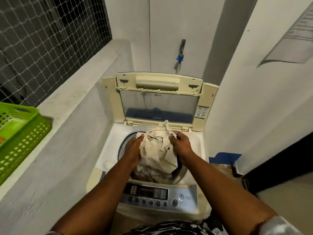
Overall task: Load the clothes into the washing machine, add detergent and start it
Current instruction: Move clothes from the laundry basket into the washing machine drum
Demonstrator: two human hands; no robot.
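In a narrow white-walled corner, the washing machine [108, 150] stood with lid [159, 106] raised, the left hand [133, 148] pressing flat against and the right hand [183, 145] gripping a cream clothes bundle [159, 146] over the drum [124, 145]; loading judged under way, detergent and start outstanding.

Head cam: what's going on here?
A person is loading a top-load washing machine with its lid up. The right hand grips a cream cloth bundle over the open drum, and the left hand presses flat against the bundle's other side. More laundry lies in the drum. A green basket sits on the ledge to the left.
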